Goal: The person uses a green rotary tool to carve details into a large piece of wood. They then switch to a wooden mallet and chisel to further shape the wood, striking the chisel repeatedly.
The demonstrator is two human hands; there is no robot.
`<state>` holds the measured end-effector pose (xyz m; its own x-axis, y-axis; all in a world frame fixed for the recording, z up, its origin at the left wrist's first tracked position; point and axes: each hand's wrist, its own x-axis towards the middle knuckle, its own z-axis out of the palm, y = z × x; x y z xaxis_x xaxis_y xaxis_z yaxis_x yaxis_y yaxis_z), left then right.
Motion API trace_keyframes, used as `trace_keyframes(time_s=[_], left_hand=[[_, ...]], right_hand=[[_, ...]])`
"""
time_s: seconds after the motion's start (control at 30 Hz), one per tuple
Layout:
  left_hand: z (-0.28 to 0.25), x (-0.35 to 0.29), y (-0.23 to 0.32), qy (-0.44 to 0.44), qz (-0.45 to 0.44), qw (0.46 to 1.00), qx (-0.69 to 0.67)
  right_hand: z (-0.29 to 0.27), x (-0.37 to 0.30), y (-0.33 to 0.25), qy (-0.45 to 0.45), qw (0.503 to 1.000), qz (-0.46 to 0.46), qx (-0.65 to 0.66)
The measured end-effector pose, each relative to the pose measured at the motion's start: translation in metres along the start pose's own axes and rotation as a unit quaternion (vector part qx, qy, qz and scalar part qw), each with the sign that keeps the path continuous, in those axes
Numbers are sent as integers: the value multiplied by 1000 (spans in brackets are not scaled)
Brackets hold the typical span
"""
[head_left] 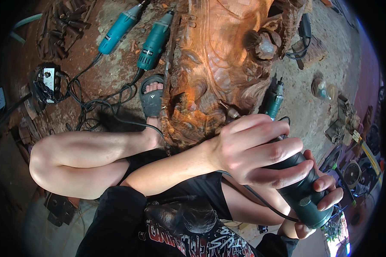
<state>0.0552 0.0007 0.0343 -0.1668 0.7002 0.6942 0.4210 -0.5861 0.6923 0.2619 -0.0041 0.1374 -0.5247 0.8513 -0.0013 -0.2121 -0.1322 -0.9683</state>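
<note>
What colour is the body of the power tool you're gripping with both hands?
Dark teal-green, with a black cord; the power tool shows best in the head view, held by left hand and right hand.

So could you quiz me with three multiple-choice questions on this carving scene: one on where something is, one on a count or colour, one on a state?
1. Where do the two spare teal grinders lie?
A. On the ground left of the carved wood
B. On top of the carved wood
C. In the person's lap

2. How many hands grip the dark green grinder?
A. None
B. One
C. Two

3. What is on the foot beside the carved wood?
A. Nothing
B. A grey sandal
C. A laced boot

Answers:
1. A, they rest side by side on the dirt, left of the wood.
2. C, the left hand wraps over it and the right hand grips it from beneath.
3. B, grey straps cross it with the toes showing.
</note>
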Motion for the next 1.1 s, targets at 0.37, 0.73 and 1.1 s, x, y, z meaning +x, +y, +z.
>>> trace_keyframes(time_s=[0.37,0.73,1.1], left_hand=[[6,-1,-1,29,33,999,-2],[6,-2,-2,25,40,999,3],[2,-3,-4,32,-3,999,-12]], right_hand=[[-5,-15,3,18,999,-32,1],[2,-17,1,32,999,-21,-16],[10,-4,4,19,999,-14,-24]])
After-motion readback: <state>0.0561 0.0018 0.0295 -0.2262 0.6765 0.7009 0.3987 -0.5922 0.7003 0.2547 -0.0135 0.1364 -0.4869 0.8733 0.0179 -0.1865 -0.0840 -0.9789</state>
